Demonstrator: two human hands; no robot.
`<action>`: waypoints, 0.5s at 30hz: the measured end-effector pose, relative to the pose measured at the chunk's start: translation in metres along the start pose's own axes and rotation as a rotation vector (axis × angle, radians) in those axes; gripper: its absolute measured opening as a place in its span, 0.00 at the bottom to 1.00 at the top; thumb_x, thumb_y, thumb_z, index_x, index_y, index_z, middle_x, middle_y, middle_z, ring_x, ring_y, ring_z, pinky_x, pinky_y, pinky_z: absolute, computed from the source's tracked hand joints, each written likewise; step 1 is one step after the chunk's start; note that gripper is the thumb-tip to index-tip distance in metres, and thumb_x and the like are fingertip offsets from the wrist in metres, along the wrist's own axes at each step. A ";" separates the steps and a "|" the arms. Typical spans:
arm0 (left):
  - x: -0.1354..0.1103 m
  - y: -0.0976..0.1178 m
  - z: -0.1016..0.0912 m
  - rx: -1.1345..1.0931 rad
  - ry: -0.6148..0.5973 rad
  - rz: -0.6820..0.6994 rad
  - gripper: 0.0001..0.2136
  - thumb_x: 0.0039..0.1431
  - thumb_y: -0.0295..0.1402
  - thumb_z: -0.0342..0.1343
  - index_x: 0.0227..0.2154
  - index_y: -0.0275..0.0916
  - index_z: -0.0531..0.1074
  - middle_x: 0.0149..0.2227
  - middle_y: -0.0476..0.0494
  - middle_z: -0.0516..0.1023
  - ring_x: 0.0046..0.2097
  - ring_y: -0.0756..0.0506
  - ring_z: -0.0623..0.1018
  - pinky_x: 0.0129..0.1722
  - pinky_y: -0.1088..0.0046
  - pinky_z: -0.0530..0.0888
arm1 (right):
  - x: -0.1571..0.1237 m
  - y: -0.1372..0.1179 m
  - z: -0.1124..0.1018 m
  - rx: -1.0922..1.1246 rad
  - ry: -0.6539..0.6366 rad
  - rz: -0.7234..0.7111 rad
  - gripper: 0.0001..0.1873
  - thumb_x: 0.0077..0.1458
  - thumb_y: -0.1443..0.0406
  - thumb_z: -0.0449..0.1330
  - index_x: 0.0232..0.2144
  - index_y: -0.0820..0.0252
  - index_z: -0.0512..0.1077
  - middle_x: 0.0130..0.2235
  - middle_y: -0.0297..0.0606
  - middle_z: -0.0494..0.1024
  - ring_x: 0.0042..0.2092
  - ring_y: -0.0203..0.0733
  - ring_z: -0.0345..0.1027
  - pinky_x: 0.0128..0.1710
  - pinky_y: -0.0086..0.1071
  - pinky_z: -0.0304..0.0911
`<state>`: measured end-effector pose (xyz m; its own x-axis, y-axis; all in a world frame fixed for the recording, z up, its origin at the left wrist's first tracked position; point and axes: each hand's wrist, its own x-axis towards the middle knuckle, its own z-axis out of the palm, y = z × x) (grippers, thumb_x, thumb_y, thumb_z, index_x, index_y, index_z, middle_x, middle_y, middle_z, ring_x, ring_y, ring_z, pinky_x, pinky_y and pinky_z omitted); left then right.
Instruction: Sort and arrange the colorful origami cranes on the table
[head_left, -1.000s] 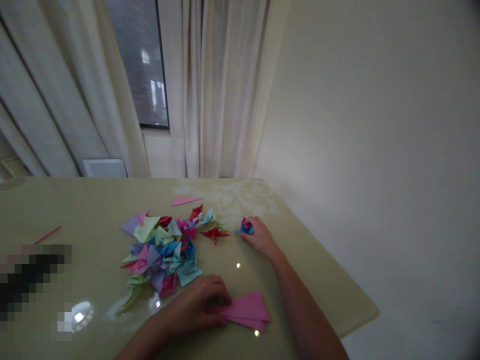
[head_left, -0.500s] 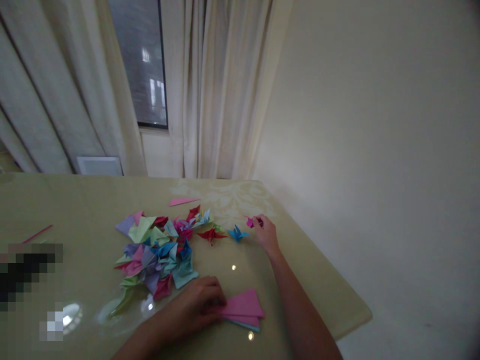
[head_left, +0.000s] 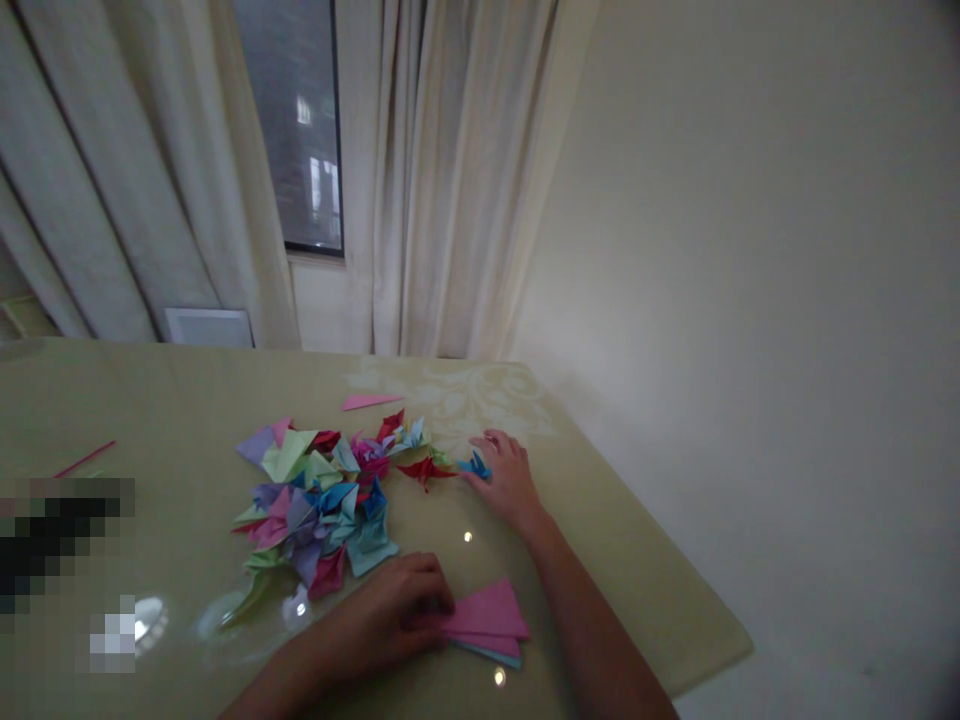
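Observation:
My left hand (head_left: 412,605) is low in the middle, its curled fingers closed over the pointed left end of a small stack of folded pink papers (head_left: 491,612). A light blue edge shows under the pink layers. Farther out, my right hand (head_left: 508,478) has its thumb and fingers spread around a blue paper crane (head_left: 477,466) on the table; whether they touch it I cannot tell. Just left of the blue one lies a red paper crane (head_left: 426,471). No magenta crane is visible; my right hand may hide it.
A large heap of colourful folded paper pieces (head_left: 300,515) covers the table (head_left: 637,590) left of my hands. Behind it lies a pink paper triangle (head_left: 371,401). A thin magenta stick (head_left: 86,458) is at far left. Curtains and a wall (head_left: 712,300) border the table.
My right hand has moved left from beside the blue crane to around it, its fingers now spread. The magenta crane at its fingertips is out of sight. My left hand stays on the papers.

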<state>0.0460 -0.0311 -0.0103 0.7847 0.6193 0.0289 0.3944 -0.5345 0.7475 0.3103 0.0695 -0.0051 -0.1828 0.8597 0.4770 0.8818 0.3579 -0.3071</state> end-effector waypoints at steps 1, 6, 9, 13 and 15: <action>0.000 0.000 0.000 0.003 -0.002 -0.005 0.07 0.62 0.33 0.66 0.43 0.45 0.79 0.46 0.47 0.79 0.47 0.45 0.77 0.44 0.72 0.68 | -0.001 -0.002 0.003 -0.024 -0.028 -0.009 0.21 0.61 0.58 0.70 0.55 0.50 0.77 0.59 0.48 0.75 0.59 0.59 0.67 0.60 0.52 0.62; 0.001 -0.001 0.000 0.016 -0.009 -0.015 0.08 0.61 0.32 0.67 0.43 0.44 0.79 0.46 0.46 0.79 0.47 0.44 0.77 0.45 0.71 0.68 | -0.001 0.002 0.010 -0.057 -0.030 0.048 0.08 0.64 0.68 0.63 0.45 0.54 0.78 0.48 0.46 0.79 0.50 0.55 0.71 0.54 0.49 0.66; 0.001 -0.003 0.002 0.017 0.000 0.005 0.08 0.62 0.34 0.66 0.44 0.44 0.79 0.46 0.46 0.79 0.48 0.44 0.77 0.46 0.71 0.68 | 0.000 0.001 0.007 -0.062 0.012 0.062 0.10 0.64 0.68 0.64 0.47 0.53 0.78 0.51 0.48 0.78 0.55 0.59 0.69 0.57 0.52 0.64; 0.001 -0.001 0.002 0.008 -0.002 -0.006 0.09 0.61 0.32 0.66 0.44 0.45 0.79 0.46 0.46 0.78 0.48 0.44 0.77 0.46 0.71 0.69 | -0.001 -0.014 0.011 0.032 -0.071 -0.101 0.20 0.63 0.67 0.66 0.56 0.51 0.76 0.59 0.47 0.75 0.60 0.57 0.68 0.62 0.51 0.62; 0.001 0.001 0.001 0.009 -0.006 -0.021 0.09 0.61 0.33 0.67 0.44 0.44 0.79 0.46 0.46 0.78 0.48 0.44 0.78 0.45 0.71 0.69 | -0.003 -0.024 0.018 0.060 -0.149 -0.194 0.23 0.64 0.68 0.66 0.60 0.50 0.74 0.60 0.46 0.75 0.60 0.54 0.69 0.61 0.48 0.63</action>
<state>0.0475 -0.0313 -0.0103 0.7788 0.6272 0.0094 0.4153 -0.5267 0.7417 0.2822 0.0648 -0.0136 -0.4121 0.8154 0.4066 0.7973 0.5387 -0.2723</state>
